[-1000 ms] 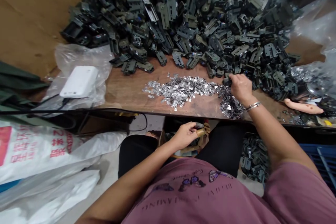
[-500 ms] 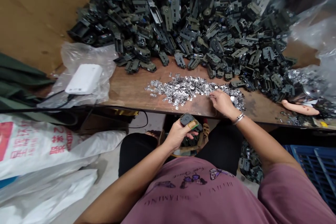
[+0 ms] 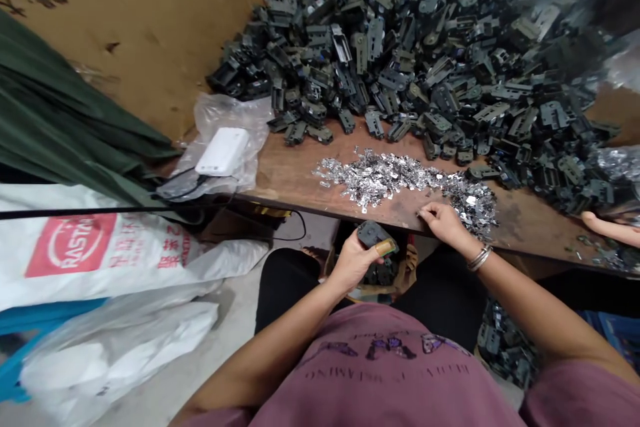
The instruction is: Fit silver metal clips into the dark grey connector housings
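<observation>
My left hand [image 3: 353, 261] holds a dark grey plastic part [image 3: 375, 235] just below the table's front edge, with a tan finger guard on the thumb [image 3: 385, 248]. My right hand [image 3: 443, 223] rests on the wooden tabletop [image 3: 295, 173] with its fingertips curled together. It touches the near edge of a heap of small silver metal clips [image 3: 380, 177]. Whether those fingers pinch a clip is too small to tell. Behind the clips lies a large heap of dark grey-green plastic parts [image 3: 400, 67].
A white box [image 3: 223, 151] lies on a clear plastic bag [image 3: 233, 140] at the table's left. Green fabric [image 3: 65, 107] and a white woven sack [image 3: 100, 247] sit lower left. More dark parts [image 3: 503, 340] lie on the floor at right, beside a blue crate [image 3: 610, 327].
My left hand has risen from my lap with the dark part now showing in it. My right hand has moved from the dark heap to the clips. The whole scene has shifted right in view.
</observation>
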`<state>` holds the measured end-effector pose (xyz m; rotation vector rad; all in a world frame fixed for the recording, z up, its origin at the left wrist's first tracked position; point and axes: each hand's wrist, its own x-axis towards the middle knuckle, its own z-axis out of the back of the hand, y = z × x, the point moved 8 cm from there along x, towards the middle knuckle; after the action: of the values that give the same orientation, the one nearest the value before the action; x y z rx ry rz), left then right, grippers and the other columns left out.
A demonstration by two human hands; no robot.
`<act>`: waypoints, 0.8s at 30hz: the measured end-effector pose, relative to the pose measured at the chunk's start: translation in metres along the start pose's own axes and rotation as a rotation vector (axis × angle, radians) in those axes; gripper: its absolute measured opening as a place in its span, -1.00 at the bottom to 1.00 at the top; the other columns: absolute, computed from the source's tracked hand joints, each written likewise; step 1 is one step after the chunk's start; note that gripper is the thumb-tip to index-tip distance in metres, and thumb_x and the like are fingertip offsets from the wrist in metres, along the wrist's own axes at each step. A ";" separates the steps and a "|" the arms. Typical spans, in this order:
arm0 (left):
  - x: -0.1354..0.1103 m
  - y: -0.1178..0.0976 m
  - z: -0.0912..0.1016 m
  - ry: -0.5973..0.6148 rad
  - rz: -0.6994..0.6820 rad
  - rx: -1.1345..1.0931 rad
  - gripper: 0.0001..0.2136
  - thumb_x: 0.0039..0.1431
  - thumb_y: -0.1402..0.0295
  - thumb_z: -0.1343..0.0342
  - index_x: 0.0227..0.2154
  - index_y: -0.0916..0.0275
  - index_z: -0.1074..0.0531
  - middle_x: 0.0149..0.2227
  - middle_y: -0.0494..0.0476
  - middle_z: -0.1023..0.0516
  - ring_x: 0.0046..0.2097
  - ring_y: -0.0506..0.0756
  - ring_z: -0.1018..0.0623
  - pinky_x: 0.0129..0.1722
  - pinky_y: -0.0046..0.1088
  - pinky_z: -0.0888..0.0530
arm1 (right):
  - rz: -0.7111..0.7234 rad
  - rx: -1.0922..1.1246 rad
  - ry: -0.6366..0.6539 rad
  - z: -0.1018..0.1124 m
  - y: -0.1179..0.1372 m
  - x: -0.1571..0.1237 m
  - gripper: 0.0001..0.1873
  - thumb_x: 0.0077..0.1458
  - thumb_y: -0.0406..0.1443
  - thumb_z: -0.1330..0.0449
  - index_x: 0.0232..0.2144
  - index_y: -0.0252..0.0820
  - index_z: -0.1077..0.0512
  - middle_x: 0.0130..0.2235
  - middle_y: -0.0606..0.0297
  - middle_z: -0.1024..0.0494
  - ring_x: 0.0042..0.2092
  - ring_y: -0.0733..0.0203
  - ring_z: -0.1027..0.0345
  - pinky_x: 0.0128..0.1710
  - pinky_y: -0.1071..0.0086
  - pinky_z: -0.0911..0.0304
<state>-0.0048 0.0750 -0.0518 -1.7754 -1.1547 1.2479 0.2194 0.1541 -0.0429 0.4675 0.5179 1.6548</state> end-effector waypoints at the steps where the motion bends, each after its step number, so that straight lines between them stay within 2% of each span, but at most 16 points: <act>1: 0.000 -0.002 0.000 -0.005 -0.020 0.012 -0.54 -0.26 0.14 -0.44 -0.37 0.29 -0.37 -0.44 -0.01 -0.50 -0.46 -0.02 -0.51 -0.52 -0.54 -0.46 | -0.007 -0.037 -0.009 0.002 -0.001 -0.003 -0.79 0.15 -0.23 -0.12 -0.43 -0.17 -0.49 -0.40 0.26 -0.59 -0.38 0.16 -0.42 -0.35 0.37 -0.24; 6: -0.003 -0.009 -0.006 0.022 -0.038 0.088 -0.59 -0.16 0.13 -0.39 -0.39 0.28 -0.36 -0.48 0.01 -0.48 -0.49 -0.02 -0.47 -0.54 -0.53 -0.41 | 0.064 -0.090 -0.049 0.011 0.008 -0.007 -0.77 0.14 -0.27 -0.18 -0.15 -0.19 -0.50 -0.25 0.18 -0.60 -0.29 0.14 -0.44 -0.26 0.32 -0.29; 11: -0.001 -0.013 -0.009 -0.002 -0.093 0.156 -0.60 -0.15 0.15 -0.38 -0.36 0.26 -0.34 -0.44 0.00 -0.45 -0.49 -0.03 -0.42 -0.52 -0.52 -0.40 | 0.170 -0.251 0.050 0.005 0.028 -0.002 -0.86 0.18 -0.36 -0.13 -0.35 -0.19 -0.50 -0.27 0.15 -0.56 -0.22 0.12 -0.41 -0.19 0.32 -0.26; 16: 0.000 -0.021 -0.013 -0.006 -0.222 0.241 -0.62 -0.16 0.24 -0.38 -0.34 0.23 -0.32 -0.35 0.03 -0.49 -0.30 0.02 -0.48 -0.19 -0.42 -0.45 | 0.283 -0.010 0.014 0.017 0.068 -0.024 -0.88 0.23 -0.29 -0.12 -0.33 -0.16 -0.44 -0.36 0.24 -0.54 -0.33 0.19 -0.39 -0.26 0.36 -0.24; 19: -0.002 -0.022 -0.017 0.021 -0.238 0.315 -0.63 -0.15 0.25 -0.37 -0.36 0.22 -0.30 -0.38 -0.01 -0.49 -0.32 0.02 -0.47 -0.22 -0.43 -0.44 | 0.366 0.029 0.076 0.015 0.095 -0.043 -0.90 0.23 -0.30 -0.12 -0.31 -0.14 -0.43 -0.34 0.25 -0.54 -0.33 0.21 -0.39 -0.28 0.37 -0.23; 21: -0.004 -0.024 -0.019 0.032 -0.253 0.339 -0.64 -0.16 0.28 -0.38 -0.35 0.21 -0.32 -0.38 -0.02 -0.50 -0.33 0.02 -0.47 -0.25 -0.45 -0.44 | 0.372 0.032 0.127 0.012 0.104 -0.049 -0.93 0.18 -0.35 -0.14 -0.32 -0.13 -0.43 -0.36 0.27 -0.54 -0.33 0.22 -0.39 -0.31 0.38 -0.22; 24: -0.007 -0.023 -0.025 0.089 -0.244 0.288 -0.62 -0.16 0.33 -0.39 -0.26 0.21 -0.38 -0.28 0.03 -0.56 -0.25 0.04 -0.52 -0.17 -0.43 -0.46 | 0.284 0.118 0.200 0.013 0.102 -0.050 -0.96 0.12 -0.36 -0.19 -0.36 -0.13 -0.44 -0.43 0.36 -0.53 -0.41 0.28 -0.37 -0.37 0.41 -0.21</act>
<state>0.0109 0.0762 -0.0209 -1.4180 -1.0473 1.1156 0.1517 0.0929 0.0266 0.4815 0.7264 1.9634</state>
